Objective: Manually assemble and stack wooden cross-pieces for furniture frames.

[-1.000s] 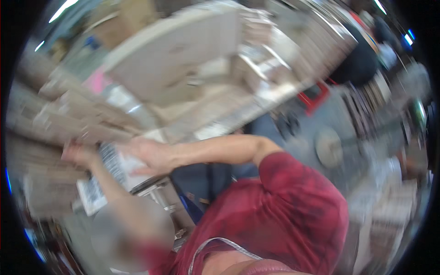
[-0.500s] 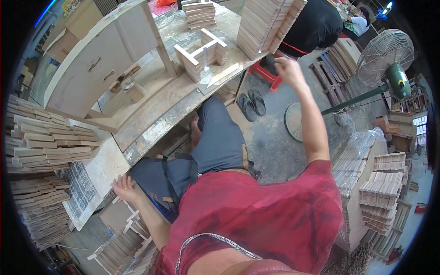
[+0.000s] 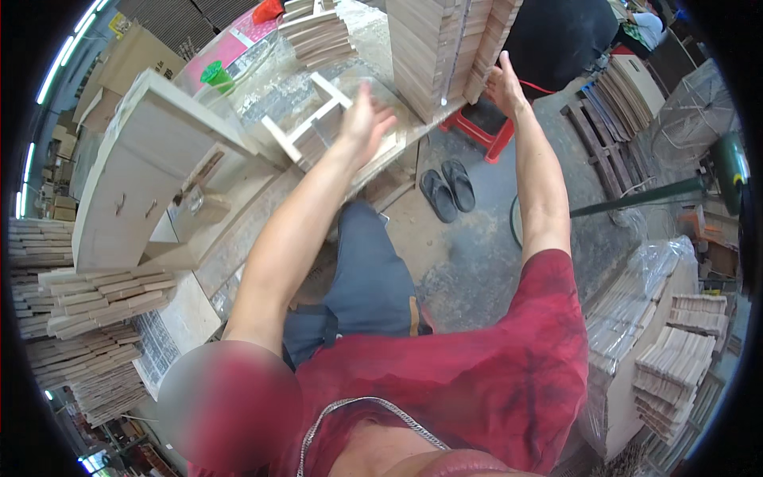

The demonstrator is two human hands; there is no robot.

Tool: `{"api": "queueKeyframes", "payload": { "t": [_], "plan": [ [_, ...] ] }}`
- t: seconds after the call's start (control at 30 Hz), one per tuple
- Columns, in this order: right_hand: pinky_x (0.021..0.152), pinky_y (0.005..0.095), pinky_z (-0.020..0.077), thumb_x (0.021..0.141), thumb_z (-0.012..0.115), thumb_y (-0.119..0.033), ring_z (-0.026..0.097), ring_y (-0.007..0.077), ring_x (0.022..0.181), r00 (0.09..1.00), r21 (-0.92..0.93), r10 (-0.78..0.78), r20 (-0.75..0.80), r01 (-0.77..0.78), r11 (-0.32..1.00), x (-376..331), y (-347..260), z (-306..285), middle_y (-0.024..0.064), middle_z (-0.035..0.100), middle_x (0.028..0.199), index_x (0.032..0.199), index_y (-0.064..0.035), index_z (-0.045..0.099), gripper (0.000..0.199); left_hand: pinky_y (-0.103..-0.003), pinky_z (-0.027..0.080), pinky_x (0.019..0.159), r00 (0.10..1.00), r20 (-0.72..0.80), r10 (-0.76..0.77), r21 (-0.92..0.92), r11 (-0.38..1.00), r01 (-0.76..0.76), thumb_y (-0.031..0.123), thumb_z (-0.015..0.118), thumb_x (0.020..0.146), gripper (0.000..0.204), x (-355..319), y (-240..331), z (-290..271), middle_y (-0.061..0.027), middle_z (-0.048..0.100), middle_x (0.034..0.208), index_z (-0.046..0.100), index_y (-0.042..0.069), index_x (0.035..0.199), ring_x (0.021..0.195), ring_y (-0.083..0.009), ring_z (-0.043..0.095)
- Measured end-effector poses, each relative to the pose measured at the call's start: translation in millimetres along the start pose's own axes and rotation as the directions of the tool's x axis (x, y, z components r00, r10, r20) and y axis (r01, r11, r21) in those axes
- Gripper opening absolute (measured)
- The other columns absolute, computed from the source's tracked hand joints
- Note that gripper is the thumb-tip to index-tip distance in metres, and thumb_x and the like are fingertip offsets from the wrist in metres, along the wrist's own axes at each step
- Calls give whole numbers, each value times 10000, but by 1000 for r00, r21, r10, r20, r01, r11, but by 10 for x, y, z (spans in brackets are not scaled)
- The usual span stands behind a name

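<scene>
The right hand (image 3: 502, 89), fingers extended and grip empty, is beside the tall wooden stack (image 3: 417, 52) on the desk (image 3: 369, 36); contact is unclear. The left hand (image 3: 368, 127) spreads, empty, near the H-shaped wooden piece (image 3: 314, 119). The stack's aligned edges probably keep it steady.

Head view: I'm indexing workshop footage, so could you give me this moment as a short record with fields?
Left hand: open, slightly blurred, nothing seen in it; beside the H-shaped wooden stack
Right hand: fingers extended, next to the tall stack of wooden strips; contact unclear
Bench: carries both stacks and a green cup
Floor: black slippers, red stool
Clothing: red shirt, dark trousers
</scene>
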State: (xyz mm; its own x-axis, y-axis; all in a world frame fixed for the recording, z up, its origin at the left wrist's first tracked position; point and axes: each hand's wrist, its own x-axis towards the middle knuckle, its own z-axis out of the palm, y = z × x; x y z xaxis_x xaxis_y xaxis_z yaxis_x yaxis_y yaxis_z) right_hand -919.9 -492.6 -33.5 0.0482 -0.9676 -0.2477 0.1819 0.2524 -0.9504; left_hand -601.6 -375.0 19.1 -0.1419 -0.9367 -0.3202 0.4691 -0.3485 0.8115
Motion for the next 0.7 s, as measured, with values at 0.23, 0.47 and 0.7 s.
{"api": "queueKeyframes", "payload": {
  "t": [0.23,0.47,0.7],
  "plan": [
    [1144,418,374,1012,524,-384,485,255,1357,959,25,-228,168,227,974,268,90,-88,90,526,1483,1444,-50,493,547,-493,342,1160,977,-20,-214,-104,972,211,732,256,993,990,1003,-494,536,-262,275,1570,118,-70,1558,1422,-356,375],
    [1162,444,343,1016,508,-393,477,265,1362,991,230,-38,132,7,973,75,-23,119,98,512,1496,1456,-48,479,560,-490,360,1112,969,31,-243,40,969,242,753,98,984,893,916,-296,838,-115,436,1549,355,114,1552,1379,-280,456],
    [1155,443,350,1014,503,-413,508,265,1328,993,218,-58,101,35,975,192,-142,166,94,554,1450,1410,-44,526,542,-500,438,1021,984,44,-173,62,984,170,742,69,988,883,828,-77,921,-129,532,1457,437,125,1501,1293,-288,536]
  ]
}}
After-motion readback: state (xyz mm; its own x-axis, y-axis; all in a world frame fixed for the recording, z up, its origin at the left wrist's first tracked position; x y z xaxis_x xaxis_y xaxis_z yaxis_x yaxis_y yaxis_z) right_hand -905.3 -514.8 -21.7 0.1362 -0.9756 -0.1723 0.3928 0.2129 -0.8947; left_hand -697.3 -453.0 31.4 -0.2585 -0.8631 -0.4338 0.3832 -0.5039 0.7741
